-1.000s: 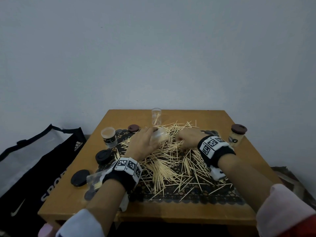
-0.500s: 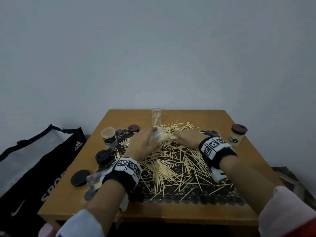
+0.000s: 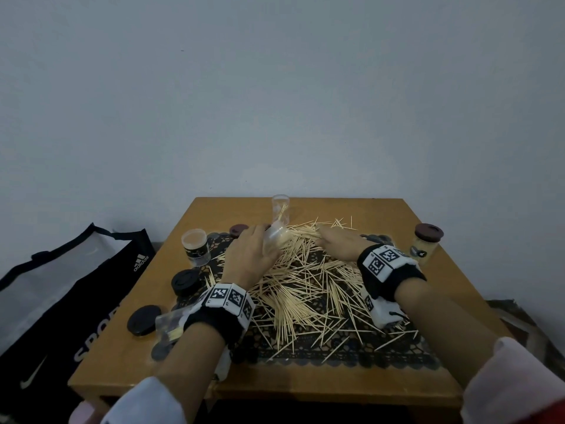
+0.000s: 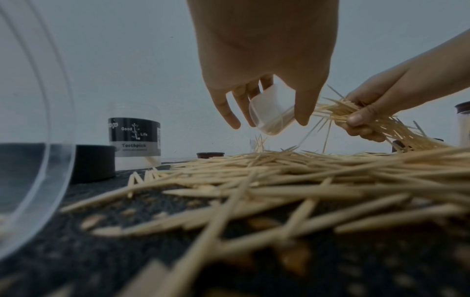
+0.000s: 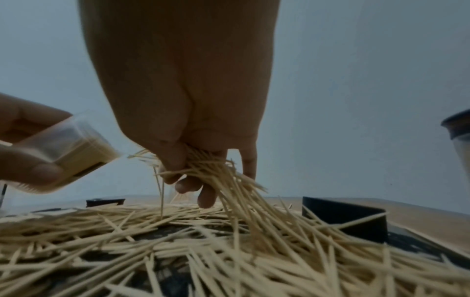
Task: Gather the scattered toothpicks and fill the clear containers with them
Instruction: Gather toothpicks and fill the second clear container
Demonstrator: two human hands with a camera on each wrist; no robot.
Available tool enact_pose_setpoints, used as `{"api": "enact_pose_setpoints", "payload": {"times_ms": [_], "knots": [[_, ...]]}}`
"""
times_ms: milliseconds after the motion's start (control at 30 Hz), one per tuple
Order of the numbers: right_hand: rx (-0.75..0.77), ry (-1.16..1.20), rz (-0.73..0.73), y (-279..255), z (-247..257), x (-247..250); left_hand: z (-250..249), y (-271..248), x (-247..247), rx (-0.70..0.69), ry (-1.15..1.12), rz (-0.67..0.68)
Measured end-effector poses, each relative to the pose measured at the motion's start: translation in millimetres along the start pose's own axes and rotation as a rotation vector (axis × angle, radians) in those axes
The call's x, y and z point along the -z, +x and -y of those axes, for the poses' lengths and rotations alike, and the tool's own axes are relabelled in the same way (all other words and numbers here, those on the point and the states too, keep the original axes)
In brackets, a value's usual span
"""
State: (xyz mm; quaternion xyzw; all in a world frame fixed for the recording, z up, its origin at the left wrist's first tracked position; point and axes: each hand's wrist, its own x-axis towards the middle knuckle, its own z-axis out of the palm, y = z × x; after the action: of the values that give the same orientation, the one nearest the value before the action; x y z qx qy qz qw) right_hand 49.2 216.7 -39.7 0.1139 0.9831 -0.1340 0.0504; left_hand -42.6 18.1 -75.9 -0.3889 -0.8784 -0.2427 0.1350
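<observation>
Scattered toothpicks (image 3: 308,286) lie in a loose heap on a dark lace mat (image 3: 351,353) on the wooden table (image 3: 104,359). My left hand (image 3: 253,255) grips a clear container (image 3: 276,237) tilted on its side, mouth turned right, above the heap's far part; in the left wrist view the clear container (image 4: 271,115) sits between thumb and fingers. Right beside its mouth, my right hand (image 3: 334,240) clutches a bundle of toothpicks (image 5: 216,170), some trailing down to the heap. The bundle (image 4: 356,112) almost touches the container's mouth.
A clear container (image 3: 279,208) with a few toothpicks stands at the back. A labelled open jar (image 3: 195,246) stands at left, a lidded jar (image 3: 426,243) at right. Dark lids (image 3: 185,281) (image 3: 143,319) and another clear container (image 3: 171,322) lie at front left. Bags (image 3: 46,289) sit beside the table.
My right hand has slid left toward the tilted container and lifted a bundle of toothpicks up to its mouth. The left hand has kept the container nearly in place.
</observation>
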Motion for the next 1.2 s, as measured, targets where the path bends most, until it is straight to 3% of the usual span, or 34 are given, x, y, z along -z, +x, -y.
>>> {"api": "enact_pose_setpoints", "payload": {"times_ms": [233, 500, 800, 1067, 1200], "knots": [[0.011, 0.155, -0.014, 2.2, -0.8, 6.1, 1.1, 0.6, -1.6, 0.002, 0.013, 0.025], [0.100, -0.032, 0.116, -0.4, 5.5, 9.8, -1.3, -0.1, -1.9, -0.059, -0.033, 0.052], [0.185, -0.248, 0.069, 0.0, 29.3, 22.9, 0.2, 0.9, -7.0, -0.141, -0.098, 0.126], [0.248, -0.136, -0.018, 7.9, 32.8, 28.8, 1.8, 0.9, -7.6, -0.116, -0.093, 0.133], [0.236, -0.194, -0.038, 9.1, 33.7, 29.7, 2.5, 1.5, -8.1, -0.116, -0.088, 0.131]]}}
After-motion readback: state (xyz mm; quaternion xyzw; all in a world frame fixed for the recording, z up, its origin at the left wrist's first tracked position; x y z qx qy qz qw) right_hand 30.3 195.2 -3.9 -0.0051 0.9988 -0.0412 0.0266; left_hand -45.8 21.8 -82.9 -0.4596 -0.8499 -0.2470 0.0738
